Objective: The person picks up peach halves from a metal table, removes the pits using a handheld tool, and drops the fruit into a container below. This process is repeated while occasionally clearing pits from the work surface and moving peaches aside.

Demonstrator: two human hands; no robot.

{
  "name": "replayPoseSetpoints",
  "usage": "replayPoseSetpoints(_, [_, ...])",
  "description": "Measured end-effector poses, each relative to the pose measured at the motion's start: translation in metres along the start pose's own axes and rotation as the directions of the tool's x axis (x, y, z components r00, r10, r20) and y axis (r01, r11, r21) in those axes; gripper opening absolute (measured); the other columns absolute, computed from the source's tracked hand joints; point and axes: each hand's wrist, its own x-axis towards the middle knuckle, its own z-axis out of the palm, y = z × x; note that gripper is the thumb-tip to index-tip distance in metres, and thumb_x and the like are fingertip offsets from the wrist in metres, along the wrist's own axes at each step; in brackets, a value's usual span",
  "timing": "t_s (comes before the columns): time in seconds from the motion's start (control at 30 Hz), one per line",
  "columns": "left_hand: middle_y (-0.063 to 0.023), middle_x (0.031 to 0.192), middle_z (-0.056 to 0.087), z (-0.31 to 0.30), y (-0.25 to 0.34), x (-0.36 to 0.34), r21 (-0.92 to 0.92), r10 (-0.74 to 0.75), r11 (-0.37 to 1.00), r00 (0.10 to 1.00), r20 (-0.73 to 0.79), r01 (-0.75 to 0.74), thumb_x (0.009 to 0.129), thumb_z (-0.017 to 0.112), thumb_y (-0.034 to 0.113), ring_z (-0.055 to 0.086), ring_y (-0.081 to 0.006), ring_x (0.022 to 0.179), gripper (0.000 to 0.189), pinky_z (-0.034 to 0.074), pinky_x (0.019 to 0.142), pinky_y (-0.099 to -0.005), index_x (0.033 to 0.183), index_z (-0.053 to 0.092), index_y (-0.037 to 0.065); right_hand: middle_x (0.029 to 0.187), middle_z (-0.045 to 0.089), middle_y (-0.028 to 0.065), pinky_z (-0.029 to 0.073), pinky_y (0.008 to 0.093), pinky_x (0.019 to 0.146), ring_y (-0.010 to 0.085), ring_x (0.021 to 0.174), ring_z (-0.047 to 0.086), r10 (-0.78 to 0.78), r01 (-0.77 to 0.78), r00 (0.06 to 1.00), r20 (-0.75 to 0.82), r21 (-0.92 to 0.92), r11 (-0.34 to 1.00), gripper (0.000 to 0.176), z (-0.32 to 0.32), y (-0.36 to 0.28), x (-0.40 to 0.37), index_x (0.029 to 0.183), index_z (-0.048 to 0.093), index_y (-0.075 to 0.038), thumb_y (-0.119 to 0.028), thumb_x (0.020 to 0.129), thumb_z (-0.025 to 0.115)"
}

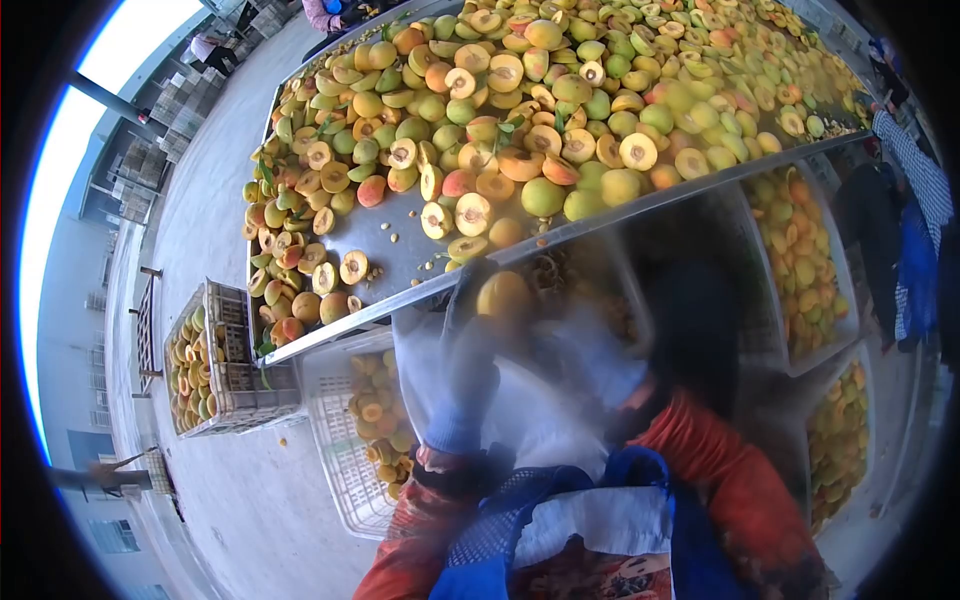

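**Hands.** The left hand (465, 365), in a blue-grey glove, is closed about a whole round yellow-orange stone fruit (503, 296), which sits at its fingertips just under the near lip of the table. The right hand (692, 335) is a dark smear of motion beside the left. I cannot tell whether it is open or closed, or whether it carries anything.

**Step in hand.** In my judgement, one fruit is off the heap and is being worked between the two hands at the table edge. The next move calls for a steady hold on the fruit and for the right hand to meet it squarely. The blur suggests a fast pace, so a slip is possible.

**Condition of the fruit.** The skin is smooth and evenly yellow-orange. No cut face shows, though blur hides fine detail.

**Surroundings.**
- Beyond the hands is a sloping grey sheet-metal table (390, 235), heaped with green, yellow and blushed fruit. Many are halved with the stone showing (472, 213).
- Below and left of the left hand is a white slatted plastic crate (330, 400) holding halves.
- Right of the right hand are pale tubs of cut fruit (800, 260).
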Motion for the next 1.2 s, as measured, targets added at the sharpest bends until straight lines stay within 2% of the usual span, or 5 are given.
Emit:
replayPoseSetpoints(0.13, [-0.0145, 0.112, 0.054, 0.016, -0.034, -0.017, -0.051, -0.083, 0.995, 0.995, 0.057, 0.086, 0.083, 0.054, 0.006, 0.054, -0.022, 0.098, 0.039, 0.044, 0.083, -0.0295, 0.12, 0.046, 0.0, 0.082, 0.062, 0.0142, 0.048, 0.0351, 0.066, 0.0246, 0.077, 0.062, -0.227, 0.1, 0.974, 0.015, -0.924, 0.368, 0.023, 0.007, -0.035, -0.005, 0.093, 0.056, -0.002, -0.014, 0.075, 0.064])
replayPoseSetpoints(0.43, [-0.0154, 0.101, 0.056, 0.026, -0.048, -0.011, -0.135, -0.117, 0.987, 0.966, -0.23, 0.087, 0.083, 0.051, 0.003, 0.056, -0.0241, 0.091, 0.026, 0.046, 0.077, -0.0306, 0.108, 0.05, -0.003, 0.07, 0.06, 0.0129, 0.046, 0.0401, 0.053, 0.03, 0.061, 0.061, -0.4, -0.049, 0.908, 0.124, -0.917, -0.396, 0.021, 0.014, 0.006, -0.025, 0.088, 0.051, -0.006, -0.024, 0.078, 0.056])
replayPoseSetpoints(0.97, [-0.0165, 0.104, 0.056, 0.047, -0.012, -0.019, 0.205, 0.153, 0.973, 0.958, -0.244, -0.103, 0.079, 0.058, 0.004, 0.056, -0.0253, 0.095, 0.037, 0.046, 0.082, -0.0337, 0.113, 0.045, -0.001, 0.065, 0.059, 0.0126, 0.047, 0.0383, 0.051, 0.0291, 0.058, 0.061, -0.473, -0.094, 0.859, 0.195, -0.849, -0.52, 0.017, 0.014, 0.02, -0.019, 0.088, 0.05, -0.004, -0.018, 0.078, 0.052])
replayPoseSetpoints(1.17, [-0.0145, 0.099, 0.058, 0.051, -0.018, -0.024, 0.516, 0.139, 0.856, 0.97, -0.198, -0.017, 0.079, 0.061, 0.008, 0.057, -0.0245, 0.093, 0.03, 0.045, 0.081, -0.0314, 0.106, 0.05, 0.001, 0.065, 0.06, 0.0155, 0.047, 0.0392, 0.053, 0.0313, 0.059, 0.061, -0.326, 0.115, 0.935, 0.142, -0.988, -0.102, 0.018, -0.011, 0.047, -0.016, 0.087, 0.051, -0.003, -0.017, 0.078, 0.053])
replayPoseSetpoints(1.2, [-0.0145, 0.099, 0.058, 0.047, -0.018, -0.021, 0.515, 0.138, 0.857, 0.971, -0.195, -0.019, 0.079, 0.061, 0.008, 0.057, -0.0245, 0.093, 0.03, 0.045, 0.081, -0.0314, 0.106, 0.05, 0.001, 0.064, 0.06, 0.0157, 0.048, 0.0396, 0.054, 0.0314, 0.06, 0.061, -0.571, -0.123, 0.763, 0.304, -0.798, -0.59, 0.017, -0.006, 0.055, -0.02, 0.087, 0.052, -0.003, -0.017, 0.078, 0.054])
